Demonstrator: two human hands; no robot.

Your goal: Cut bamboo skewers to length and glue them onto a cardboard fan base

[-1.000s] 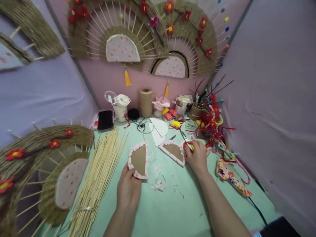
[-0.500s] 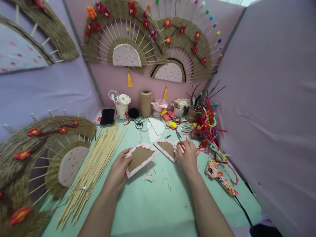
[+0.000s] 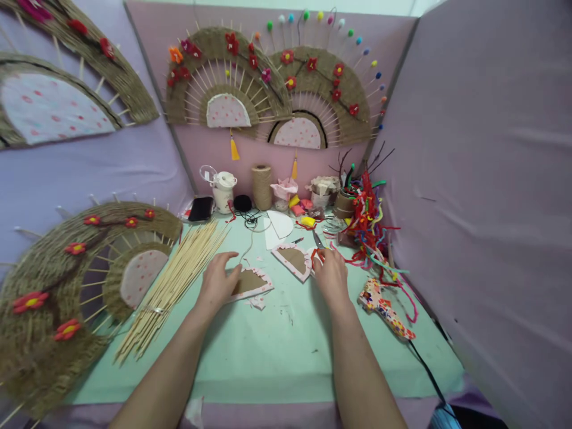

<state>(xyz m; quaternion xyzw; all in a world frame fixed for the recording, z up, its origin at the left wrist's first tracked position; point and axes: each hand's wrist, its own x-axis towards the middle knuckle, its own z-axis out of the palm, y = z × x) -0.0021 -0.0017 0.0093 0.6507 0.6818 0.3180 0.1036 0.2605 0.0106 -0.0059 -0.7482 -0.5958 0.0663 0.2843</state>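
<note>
My left hand (image 3: 218,279), thumb and fingers apart, is over the left end of a half-round cardboard piece (image 3: 250,283) edged with folded pink-dotted fabric. That piece lies on the table. A second fabric-edged cardboard piece (image 3: 292,261) lies farther back, just left of my right hand (image 3: 331,271). The right fingers are closed at the red handles of a pair of scissors (image 3: 316,255), whose grey blades point away; the hand covers part of the handles. Fabric scraps (image 3: 257,302) lie beside the near piece.
A bundle of thin sticks (image 3: 174,283) lies at left beside a woven fan (image 3: 67,280). At right are a patterned glue gun (image 3: 384,307) with a cord and a heap of pipe cleaners (image 3: 369,214). Twine (image 3: 261,187) and cups stand at the back.
My left hand has let go of the near cardboard piece, which now lies on the table. My right hand stays by the scissors. The view has shifted.
</note>
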